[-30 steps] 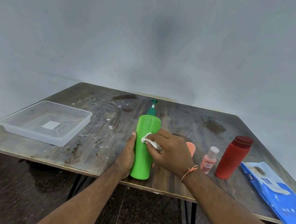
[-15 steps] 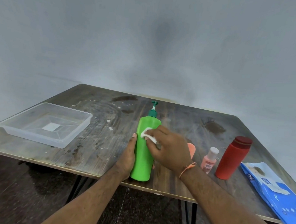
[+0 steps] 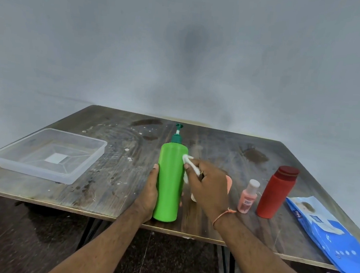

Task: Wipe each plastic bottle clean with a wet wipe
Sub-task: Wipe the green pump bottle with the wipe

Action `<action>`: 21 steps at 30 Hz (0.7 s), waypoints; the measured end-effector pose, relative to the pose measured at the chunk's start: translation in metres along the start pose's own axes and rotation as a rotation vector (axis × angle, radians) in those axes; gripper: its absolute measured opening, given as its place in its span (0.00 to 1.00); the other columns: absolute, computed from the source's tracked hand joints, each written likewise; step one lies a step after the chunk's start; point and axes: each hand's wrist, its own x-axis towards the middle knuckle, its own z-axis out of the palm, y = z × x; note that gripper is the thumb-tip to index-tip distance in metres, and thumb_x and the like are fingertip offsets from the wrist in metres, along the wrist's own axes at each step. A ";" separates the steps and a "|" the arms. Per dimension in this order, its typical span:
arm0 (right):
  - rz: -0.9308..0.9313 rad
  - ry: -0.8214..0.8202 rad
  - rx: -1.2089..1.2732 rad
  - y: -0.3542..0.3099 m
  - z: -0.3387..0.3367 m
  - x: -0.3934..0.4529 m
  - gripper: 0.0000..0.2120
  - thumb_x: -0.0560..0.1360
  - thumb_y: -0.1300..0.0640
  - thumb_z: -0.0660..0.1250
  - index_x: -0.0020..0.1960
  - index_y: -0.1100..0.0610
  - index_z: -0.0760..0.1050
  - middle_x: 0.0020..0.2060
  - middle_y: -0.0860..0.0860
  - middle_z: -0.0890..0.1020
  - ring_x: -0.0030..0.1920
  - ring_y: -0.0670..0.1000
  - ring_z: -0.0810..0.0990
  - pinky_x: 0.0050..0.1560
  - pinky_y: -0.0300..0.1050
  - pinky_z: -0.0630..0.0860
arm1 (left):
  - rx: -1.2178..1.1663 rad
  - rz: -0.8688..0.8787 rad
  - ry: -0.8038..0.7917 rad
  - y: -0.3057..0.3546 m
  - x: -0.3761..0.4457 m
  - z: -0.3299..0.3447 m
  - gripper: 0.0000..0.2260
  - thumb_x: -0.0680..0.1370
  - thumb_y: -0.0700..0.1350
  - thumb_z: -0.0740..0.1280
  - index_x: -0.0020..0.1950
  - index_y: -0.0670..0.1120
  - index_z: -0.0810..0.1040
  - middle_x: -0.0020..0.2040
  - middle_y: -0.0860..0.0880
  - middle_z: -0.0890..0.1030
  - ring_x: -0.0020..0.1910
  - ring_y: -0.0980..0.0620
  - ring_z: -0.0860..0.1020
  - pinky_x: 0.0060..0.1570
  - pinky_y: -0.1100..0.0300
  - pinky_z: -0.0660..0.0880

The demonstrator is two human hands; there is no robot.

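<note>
With the left hand (image 3: 150, 194) gripping the upright green bottle (image 3: 169, 183) and the right hand (image 3: 208, 186) pinching the wet wipe (image 3: 190, 167) against its 3 o'clock side, a hard sideways rub risks tipping it off the surface (image 3: 114, 174) edge at 6 o'clock.

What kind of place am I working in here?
Probably a bare spare room or makeshift work area, not a kitchen: a worn, stained table on thin metal legs stands against a plain grey wall, over a dark floor.

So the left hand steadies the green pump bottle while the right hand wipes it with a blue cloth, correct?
Not quite. In the head view the left hand does grip the green pump bottle, but the right hand rubs it with a white wet wipe, not a blue cloth.
</note>
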 end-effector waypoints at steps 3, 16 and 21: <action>0.081 -0.053 0.016 0.002 0.005 -0.023 0.08 0.81 0.49 0.73 0.48 0.51 0.86 0.36 0.38 0.83 0.37 0.40 0.80 0.37 0.35 0.72 | -0.043 0.018 0.038 0.000 0.002 0.002 0.37 0.83 0.68 0.48 0.61 0.41 0.85 0.49 0.32 0.84 0.36 0.39 0.83 0.38 0.50 0.82; 0.231 0.036 0.133 -0.010 -0.001 0.003 0.06 0.81 0.49 0.74 0.56 0.47 0.88 0.37 0.37 0.85 0.39 0.37 0.83 0.40 0.33 0.75 | 0.077 0.016 0.011 -0.001 -0.001 0.001 0.40 0.79 0.71 0.52 0.64 0.38 0.81 0.49 0.30 0.82 0.39 0.38 0.83 0.41 0.49 0.82; 0.070 -0.087 0.010 -0.004 -0.003 -0.050 0.09 0.80 0.50 0.75 0.60 0.46 0.87 0.44 0.37 0.85 0.41 0.34 0.80 0.38 0.25 0.69 | 0.093 0.032 0.089 0.001 0.000 0.003 0.35 0.82 0.67 0.48 0.63 0.43 0.83 0.54 0.37 0.87 0.49 0.42 0.86 0.47 0.50 0.84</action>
